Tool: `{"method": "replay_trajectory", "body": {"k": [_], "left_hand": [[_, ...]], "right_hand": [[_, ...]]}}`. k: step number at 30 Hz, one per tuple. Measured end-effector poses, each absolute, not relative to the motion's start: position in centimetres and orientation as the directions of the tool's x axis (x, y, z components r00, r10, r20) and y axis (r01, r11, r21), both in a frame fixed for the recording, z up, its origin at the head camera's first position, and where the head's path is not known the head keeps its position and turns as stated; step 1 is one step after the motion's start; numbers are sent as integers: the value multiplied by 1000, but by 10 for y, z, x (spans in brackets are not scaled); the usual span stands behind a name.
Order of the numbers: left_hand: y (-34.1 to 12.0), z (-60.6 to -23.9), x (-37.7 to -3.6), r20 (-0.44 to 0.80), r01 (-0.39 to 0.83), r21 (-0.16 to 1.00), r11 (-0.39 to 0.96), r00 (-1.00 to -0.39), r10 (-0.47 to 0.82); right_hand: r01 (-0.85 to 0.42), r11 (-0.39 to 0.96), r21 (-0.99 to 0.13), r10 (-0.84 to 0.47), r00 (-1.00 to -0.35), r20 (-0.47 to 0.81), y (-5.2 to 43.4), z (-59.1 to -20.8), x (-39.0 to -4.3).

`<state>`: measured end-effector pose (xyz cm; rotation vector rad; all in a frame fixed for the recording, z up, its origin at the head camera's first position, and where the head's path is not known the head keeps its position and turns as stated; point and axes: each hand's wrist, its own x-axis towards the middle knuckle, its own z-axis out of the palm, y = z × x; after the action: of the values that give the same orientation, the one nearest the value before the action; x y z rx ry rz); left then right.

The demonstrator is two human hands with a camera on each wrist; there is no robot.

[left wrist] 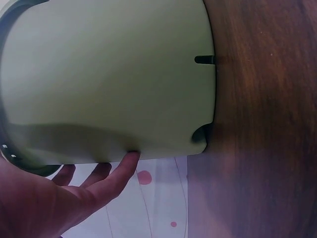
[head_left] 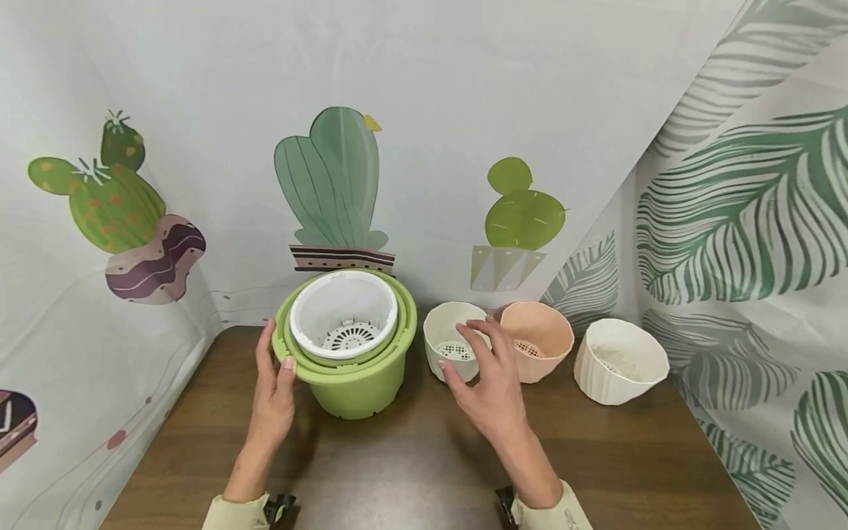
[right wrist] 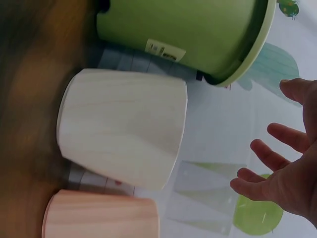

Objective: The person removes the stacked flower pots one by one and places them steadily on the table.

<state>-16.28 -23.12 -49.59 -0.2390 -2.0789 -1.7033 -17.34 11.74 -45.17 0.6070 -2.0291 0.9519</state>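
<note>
A large green flowerpot (head_left: pixel 358 390) stands on the table with a smaller green pot (head_left: pixel 401 324) nested inside it. Innermost sits a white pot (head_left: pixel 300 338) with a slotted base. My left hand (head_left: pixel 271 405) holds the big pot at its left rim, thumb at the front of the rim. Several of its fingers (left wrist: pixel 116 181) lie against the outer wall in the left wrist view. My right hand (head_left: pixel 493 390) hovers empty, fingers spread, overlapping a small off-white pot (head_left: pixel 433 357) in the head view. The right wrist view shows that hand apart from the off-white pot's wall (right wrist: pixel 124 124).
A peach pot (head_left: pixel 553 357) stands right of the off-white one, and a cream pot (head_left: pixel 606 383) farther right, all in a row along the back. The brown tabletop (head_left: pixel 391 471) ends at a cactus-print wall covering (head_left: pixel 430 147); a leaf-print covering (head_left: pixel 748 221) borders the right.
</note>
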Motion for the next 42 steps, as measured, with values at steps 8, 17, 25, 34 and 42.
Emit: {"method": "replay_trajectory", "body": {"k": [8, 17, 25, 34, 42], "left_hand": [[-230, -497, -164, 439, 404, 888, 219, -888, -141], [-230, -496, -164, 444, 410, 886, 217, -885, -140], [-231, -497, -163, 439, 404, 888, 219, -887, -144], [-231, -496, -162, 424, 384, 893, 235, -893, -153], [-235, -494, -162, 405, 345, 895, 281, -894, -191]], "right_hand": [[-694, 597, -402, -117, -571, 812, 103, -446, -172], [-725, 563, -397, -161, -567, 808, 88, -440, -173], [-750, 546, -373, -204, -551, 809, 73, -438, -174], [-751, 559, -351, -249, -556, 793, 60, -437, -176], [-745, 573, -342, -291, -574, 765, 52, -439, -180]]}}
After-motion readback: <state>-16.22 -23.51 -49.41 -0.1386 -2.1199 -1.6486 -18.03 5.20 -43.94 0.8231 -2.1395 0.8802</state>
